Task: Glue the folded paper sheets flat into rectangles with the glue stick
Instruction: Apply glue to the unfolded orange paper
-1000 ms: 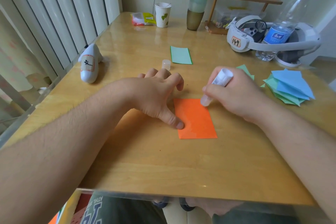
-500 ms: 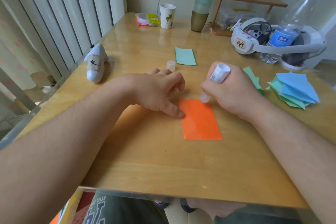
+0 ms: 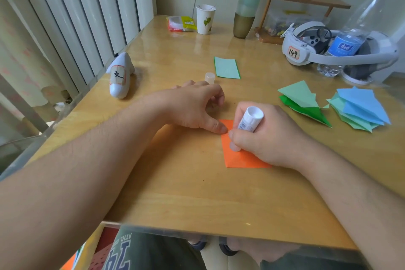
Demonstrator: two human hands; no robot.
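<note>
Orange paper (image 3: 241,155), folded to a rectangle, is lying flat on the bench (image 3: 197,193) and serving as the landmark for everything else. The right hand (image 3: 269,136) is wrapping its grip tightly around the glue stick (image 3: 248,121), fingers curled round the white barrel, and is pressing the tip down onto the orange paper near its left edge. The left hand (image 3: 195,107) is holding nothing; its thumb is pressing down at the far left corner of the orange paper while the other fingers are curling loosely onto the bench just beyond it.

Beyond the orange paper, past the left hand, the glue cap (image 3: 209,77) is standing upright (only partly showing above the knuckles), and just to its right a pale green rectangle (image 3: 226,67) is lying flat. To the right of the orange paper, a green folded sheet (image 3: 302,103) is waiting, and further right a stack of blue and green folded sheets (image 3: 359,107) is sitting. Far left of the orange paper, a white controller-like object (image 3: 120,75) is resting. At the far right, a headset (image 3: 306,55) and a water bottle (image 3: 355,33) are standing.
</note>
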